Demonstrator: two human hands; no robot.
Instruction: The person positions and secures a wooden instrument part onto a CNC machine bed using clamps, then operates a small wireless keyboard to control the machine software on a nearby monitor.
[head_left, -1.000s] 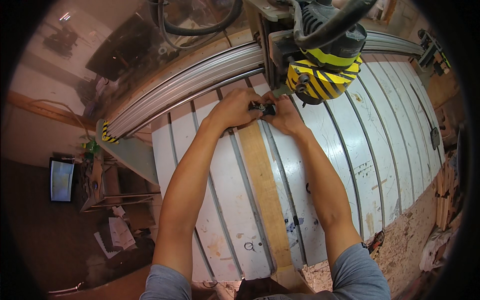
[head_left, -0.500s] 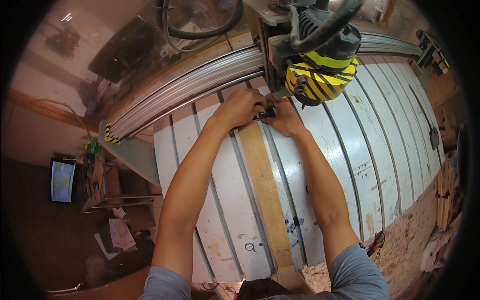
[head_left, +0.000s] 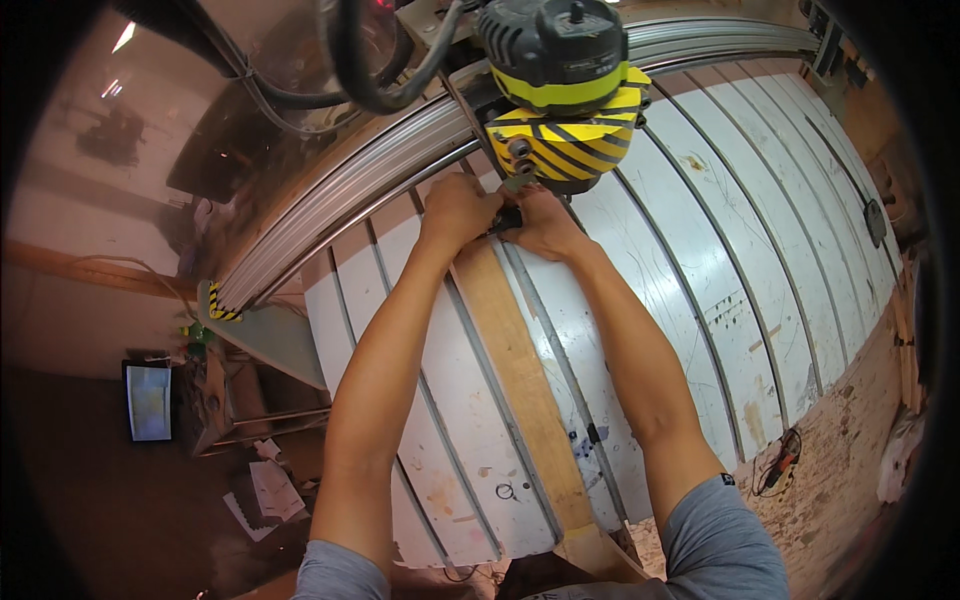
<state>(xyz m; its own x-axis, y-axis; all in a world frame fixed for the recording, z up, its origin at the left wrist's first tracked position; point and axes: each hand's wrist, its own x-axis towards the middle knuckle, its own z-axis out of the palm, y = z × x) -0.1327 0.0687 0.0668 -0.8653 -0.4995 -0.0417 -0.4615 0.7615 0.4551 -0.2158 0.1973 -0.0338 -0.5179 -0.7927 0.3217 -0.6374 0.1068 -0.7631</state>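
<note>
A long, narrow wooden board [head_left: 525, 385] lies along the white slotted bed [head_left: 660, 300] of a router machine. Both of my arms reach forward to the board's far end. My left hand [head_left: 460, 210] is closed there, its fingers bent toward a small black piece [head_left: 508, 219]. From the other side my right hand [head_left: 548, 224] pinches the black piece, thumb and fingers closed around it. Much of the piece is hidden by my fingers, so its exact kind does not show. Right beyond my hands stands the router head [head_left: 560, 130], with its yellow and black striped cover.
A metal gantry rail [head_left: 350, 170] crosses behind my hands. Thick black hoses [head_left: 350, 60] hang at the upper left. To the left are a lit screen [head_left: 149, 402] and papers [head_left: 272, 492]. A red and black tool [head_left: 785, 462] lies low on the right.
The view has shifted, so the router head and bed sit differently in the picture. My hands stay at the board's far end around the black piece, with the fingers slightly rearranged.
</note>
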